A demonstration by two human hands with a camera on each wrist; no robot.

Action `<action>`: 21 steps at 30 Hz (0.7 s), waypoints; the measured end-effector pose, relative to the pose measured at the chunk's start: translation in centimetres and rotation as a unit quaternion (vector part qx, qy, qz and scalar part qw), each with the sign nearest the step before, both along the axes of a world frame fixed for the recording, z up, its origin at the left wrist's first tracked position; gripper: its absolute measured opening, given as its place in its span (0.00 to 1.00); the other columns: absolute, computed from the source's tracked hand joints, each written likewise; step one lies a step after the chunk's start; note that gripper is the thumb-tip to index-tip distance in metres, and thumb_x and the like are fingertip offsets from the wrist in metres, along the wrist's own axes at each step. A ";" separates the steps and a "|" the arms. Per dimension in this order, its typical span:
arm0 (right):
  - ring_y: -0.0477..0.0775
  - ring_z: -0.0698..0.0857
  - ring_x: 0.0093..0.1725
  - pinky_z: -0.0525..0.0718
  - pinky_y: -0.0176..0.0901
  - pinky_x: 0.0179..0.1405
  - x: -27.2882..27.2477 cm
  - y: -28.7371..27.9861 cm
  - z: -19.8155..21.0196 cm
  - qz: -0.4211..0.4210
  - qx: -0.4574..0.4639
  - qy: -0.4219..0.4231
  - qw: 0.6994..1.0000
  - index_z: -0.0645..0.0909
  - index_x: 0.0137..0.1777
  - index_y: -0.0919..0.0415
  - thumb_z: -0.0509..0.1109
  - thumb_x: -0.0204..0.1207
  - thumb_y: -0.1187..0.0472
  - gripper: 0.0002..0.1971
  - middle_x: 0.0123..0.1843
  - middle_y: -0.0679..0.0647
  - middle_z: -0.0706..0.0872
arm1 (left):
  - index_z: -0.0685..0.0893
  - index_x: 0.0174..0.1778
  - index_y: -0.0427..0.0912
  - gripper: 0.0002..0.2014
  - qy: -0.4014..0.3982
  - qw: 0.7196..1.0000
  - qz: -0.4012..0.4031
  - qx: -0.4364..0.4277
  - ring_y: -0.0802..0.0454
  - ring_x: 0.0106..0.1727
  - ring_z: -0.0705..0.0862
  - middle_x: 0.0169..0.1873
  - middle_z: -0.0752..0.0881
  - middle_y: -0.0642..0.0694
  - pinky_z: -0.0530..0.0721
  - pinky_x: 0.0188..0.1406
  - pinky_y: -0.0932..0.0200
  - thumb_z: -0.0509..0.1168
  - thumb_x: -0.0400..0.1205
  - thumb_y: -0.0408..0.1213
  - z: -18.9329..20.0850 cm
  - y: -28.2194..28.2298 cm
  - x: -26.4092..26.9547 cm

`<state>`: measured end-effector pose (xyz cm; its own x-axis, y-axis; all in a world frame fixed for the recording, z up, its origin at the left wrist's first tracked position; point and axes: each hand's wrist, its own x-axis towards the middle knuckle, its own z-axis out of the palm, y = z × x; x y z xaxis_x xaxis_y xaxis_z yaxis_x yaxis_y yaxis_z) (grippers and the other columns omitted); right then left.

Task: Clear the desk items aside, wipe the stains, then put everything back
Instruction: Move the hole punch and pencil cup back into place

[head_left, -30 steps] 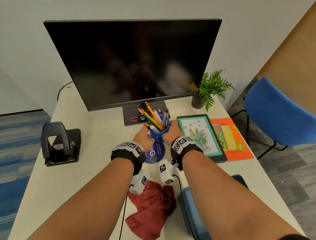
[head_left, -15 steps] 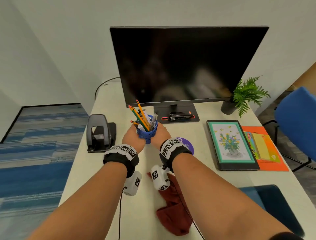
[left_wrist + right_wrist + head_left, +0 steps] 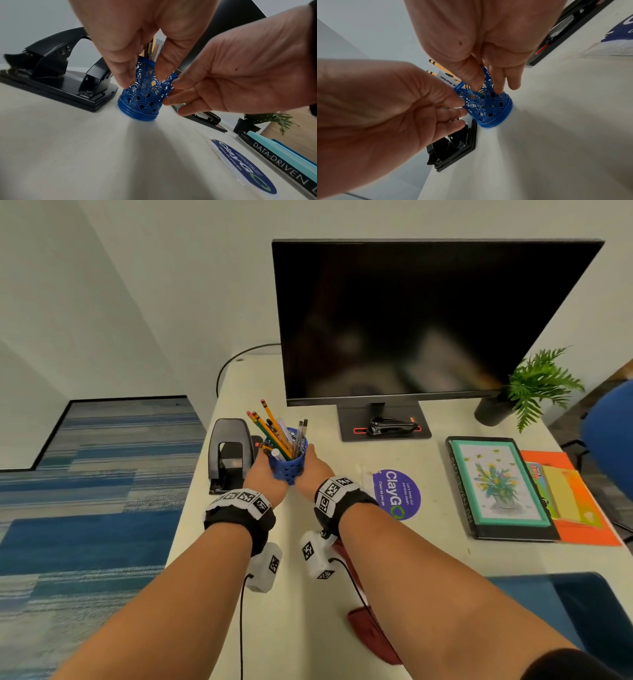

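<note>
Here, fingers (image 3: pixel 123 75) of both hands flank the blue pen holder (image 3: pixel 145 94).

Plain pale grey-white walls (image 3: pixel 137 285); striped blue and grey carpet floor (image 3: pixel 85 508); cream rectangular desk top (image 3: pixel 301 628); blue moulded plastic chair (image 3: pixel 609 446) at right.

blue chair (image 3: pixel 609 440), striped blue carpet (image 3: pixel 85 491) — pale wall (image 3: pixel 137 285)
</note>
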<state>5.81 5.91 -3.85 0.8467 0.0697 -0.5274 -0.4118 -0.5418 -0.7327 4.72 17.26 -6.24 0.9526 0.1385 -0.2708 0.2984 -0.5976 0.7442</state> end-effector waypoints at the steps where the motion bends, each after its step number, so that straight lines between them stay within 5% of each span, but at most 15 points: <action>1: 0.64 0.77 0.70 0.74 0.48 0.69 -0.1 0.0 0.0 0.011 -0.009 0.001 1.000 0.50 0.83 0.59 0.61 0.84 0.53 0.33 0.72 0.63 0.74 | 0.72 0.71 0.40 0.20 0.001 1.000 0.005 -0.001 0.39 0.64 0.82 0.65 0.82 0.40 0.80 0.66 0.45 0.64 0.82 0.34 -0.2 0.0 0.0; 5: 0.64 0.79 0.68 0.77 0.49 0.64 -0.6 -0.3 -0.2 0.066 -0.092 -0.020 0.993 0.55 0.81 0.61 0.64 0.82 0.54 0.32 0.72 0.63 0.76 | 0.64 0.78 0.42 0.25 0.032 0.999 0.026 0.007 0.38 0.66 0.80 0.68 0.80 0.40 0.79 0.66 0.45 0.60 0.84 0.35 -0.3 -0.3 -0.3; 12: 0.60 0.72 0.76 0.70 0.47 0.74 -3.7 -2.8 -1.5 0.121 -0.167 -0.031 0.978 0.60 0.82 0.59 0.62 0.82 0.62 0.28 0.79 0.60 0.70 | 0.54 0.83 0.47 0.38 0.099 0.992 -0.023 0.079 0.36 0.62 0.81 0.68 0.78 0.37 0.80 0.53 0.51 0.64 0.78 0.30 -1.1 -0.8 -2.5; 21: 0.61 0.77 0.69 0.77 0.50 0.67 -7.1 -5.0 -2.7 0.091 -0.257 -0.036 0.961 0.72 0.73 0.57 0.62 0.80 0.59 0.21 0.71 0.60 0.75 | 0.58 0.83 0.42 0.33 0.125 0.967 -0.156 0.155 0.45 0.82 0.63 0.82 0.61 0.44 0.64 0.79 0.53 0.63 0.83 0.38 -2.2 -3.0 -5.1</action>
<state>-1.28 0.89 -6.53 0.8805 -0.0347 -0.4727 -0.2349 -0.8982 -0.3715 -0.35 14.27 -8.44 0.8713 -0.0346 -0.4896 0.2141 -0.8708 0.4425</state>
